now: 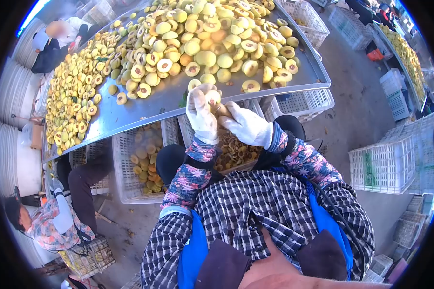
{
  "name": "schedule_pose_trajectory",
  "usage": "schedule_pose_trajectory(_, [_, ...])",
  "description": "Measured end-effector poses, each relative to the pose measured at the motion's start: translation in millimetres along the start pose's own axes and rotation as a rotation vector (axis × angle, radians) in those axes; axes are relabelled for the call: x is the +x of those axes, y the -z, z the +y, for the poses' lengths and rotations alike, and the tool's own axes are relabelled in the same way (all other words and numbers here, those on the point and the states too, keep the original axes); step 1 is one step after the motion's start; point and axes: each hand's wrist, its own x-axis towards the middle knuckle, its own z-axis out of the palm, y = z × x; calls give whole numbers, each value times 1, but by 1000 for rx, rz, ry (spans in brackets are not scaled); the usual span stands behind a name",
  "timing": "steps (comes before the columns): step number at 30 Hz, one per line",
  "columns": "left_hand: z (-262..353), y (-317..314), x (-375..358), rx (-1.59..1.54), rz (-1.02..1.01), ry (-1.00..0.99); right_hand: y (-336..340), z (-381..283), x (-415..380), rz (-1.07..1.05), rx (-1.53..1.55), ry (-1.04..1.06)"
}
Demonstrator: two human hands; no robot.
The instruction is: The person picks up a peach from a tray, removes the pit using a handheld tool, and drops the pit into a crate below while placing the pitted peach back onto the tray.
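My left hand (202, 113), in a white glove stained at the fingers, is closed around a halved yellow peach (212, 98), its cut face turned up. Close against it, my gloved right hand (246, 126) grips a short brown handle (222, 111); the working end is hidden at the fruit. Both hands are just off the near edge of a metal table (171, 107), which carries a large heap of peach halves (197, 43). Below my hands, between my knees, a crate holds brown pits and scraps (238, 153).
A white crate of peaches (147, 164) stands under the table on the left. Another white crate (301, 103) is by the table's right corner. Stacked crates (383, 161) stand at right. One co-worker (53, 216) sits at left, another person (65, 36) at far left.
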Motion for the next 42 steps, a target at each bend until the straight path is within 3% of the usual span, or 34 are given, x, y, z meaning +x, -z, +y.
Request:
schedule_pose_trajectory(2, [0,6,4,-47,8,30,11,-1,-3,-140,-98,95])
schedule_pose_trajectory(4, [4,12,9,66,-111,268,12,6,-4,-130,-165,142])
schedule_pose_trajectory(6, [7,11,13,95,-160,286,10,12,-1,-209,67,23])
schedule_pose_trajectory(7, [11,9,12,71,-143,351,13,2,-8,-291,385,-137])
schedule_pose_trajectory(8, [14,8,11,47,-124,419,10,2,-10,-297,382,-137])
schedule_pose_trajectory(10, [13,3,7,-17,-30,422,0,7,-13,-368,890,-282])
schedule_pose_trajectory(14, [8,-1,5,-120,147,462,-17,8,-16,-275,969,-250])
schedule_pose_trajectory(16, [9,-2,6,-165,153,486,-19,10,-16,-297,930,-229])
schedule_pose_trajectory(19, [15,-4,5,-187,171,525,-20,10,-15,-65,245,52])
schedule_pose_trajectory(22, [15,1,3,-117,174,483,0,5,-12,-230,232,-22])
schedule_pose_trajectory(24, [8,8,0,63,54,211,-1,3,-13,-51,73,45])
schedule_pose_trajectory(26, [3,11,0,45,29,172,-1,-10,-18,-94,-46,-104])
schedule_pose_trajectory(28, [7,11,-1,73,-45,131,-5,1,-19,-92,18,-44])
schedule_pose_trajectory(29, [12,12,2,145,-83,211,-7,6,-17,-92,77,30])
schedule_pose_trajectory(30, [16,10,3,149,-85,217,1,-4,-17,-206,358,-39])
schedule_pose_trajectory(32, [21,7,4,135,-90,430,1,1,-20,-382,739,-296])
schedule_pose_trajectory(33, [21,7,5,123,-101,473,-1,0,-21,-383,739,-297])
schedule_pose_trajectory(35, [22,0,4,19,-21,499,-7,-5,-22,-417,1048,-444])
schedule_pose_trajectory(38, [15,4,7,-134,121,542,-20,-1,-25,-323,1020,-328])
schedule_pose_trajectory(40, [1,20,17,-269,148,445,-24,2,-27,-208,915,-352])
schedule_pose_trajectory(42, [20,38,16,1,173,305,-21,25,-32,-123,375,128])
